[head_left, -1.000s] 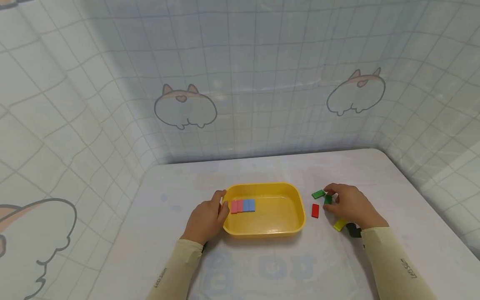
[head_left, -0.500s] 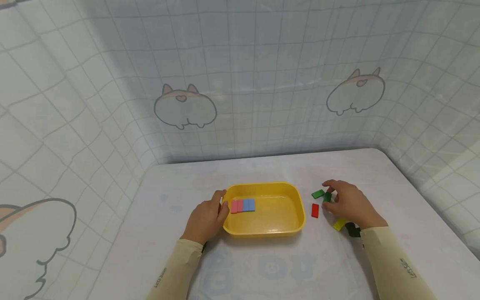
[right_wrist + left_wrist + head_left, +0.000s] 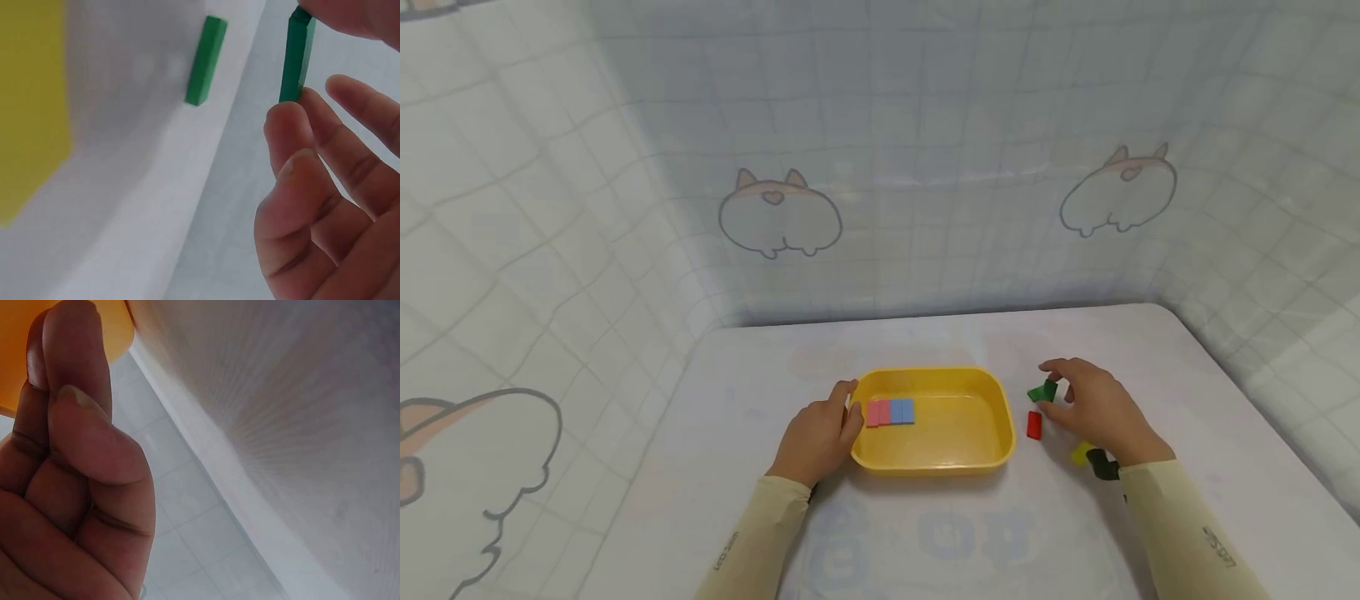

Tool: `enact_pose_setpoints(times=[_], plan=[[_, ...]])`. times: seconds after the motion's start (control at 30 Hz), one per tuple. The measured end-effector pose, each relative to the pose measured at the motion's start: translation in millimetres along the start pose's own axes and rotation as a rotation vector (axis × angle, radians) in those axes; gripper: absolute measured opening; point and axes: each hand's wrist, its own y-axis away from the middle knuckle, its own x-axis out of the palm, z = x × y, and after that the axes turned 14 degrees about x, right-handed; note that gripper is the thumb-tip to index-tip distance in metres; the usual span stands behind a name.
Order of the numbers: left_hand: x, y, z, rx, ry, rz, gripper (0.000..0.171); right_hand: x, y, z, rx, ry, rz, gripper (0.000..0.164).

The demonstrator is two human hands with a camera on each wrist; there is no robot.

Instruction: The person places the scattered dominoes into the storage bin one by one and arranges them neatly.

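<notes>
A yellow tray point(image 3: 934, 457) stands on the table, with two pink tiles point(image 3: 877, 413) and two blue tiles point(image 3: 902, 411) in a row at its left side. My left hand point(image 3: 817, 433) holds the tray's left rim, thumb and index finger close together at the edge. To the right of the tray, my right hand point(image 3: 1096, 408) pinches a green tile point(image 3: 296, 59) by its ends between thumb and fingertip. Another green tile point(image 3: 207, 60) lies on the table close by. A red tile point(image 3: 1034, 425) is just nearer than the green ones.
A yellow tile point(image 3: 1081, 453) lies below the right palm, beside a dark object point(image 3: 1103, 465) at the wrist, partly hidden by the sleeve. A patterned curtain point(image 3: 925, 242) rises behind the table's back edge and along both sides.
My right hand has moved slightly left with the green tile, which now overlaps the lying one in the head view. The left hand keeps its hold. The head view has shifted slightly.
</notes>
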Motion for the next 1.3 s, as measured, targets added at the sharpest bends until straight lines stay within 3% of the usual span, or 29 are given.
enact_pose_setpoints(times=[0.47, 0.8, 0.93, 1.3], plan=[[2.8, 1.0, 1.5, 0.005, -0.018, -0.002, 0.038, -1, -4, 37, -0.138, 0.017, -0.073, 0.051], [0.6, 4.2, 0.6, -0.006, -0.026, -0.006, 0.038, -5, -18, 84, -0.272, 0.031, -0.098, 0.052], [-0.5, 4.0, 0.8, -0.002, -0.032, -0.005, 0.038, -2, -24, 102, -0.333, 0.019, -0.087, 0.051], [0.6, -0.1, -1.0, -0.009, -0.019, 0.010, 0.038, 17, -34, 138, -0.374, 0.000, 0.018, 0.050]])
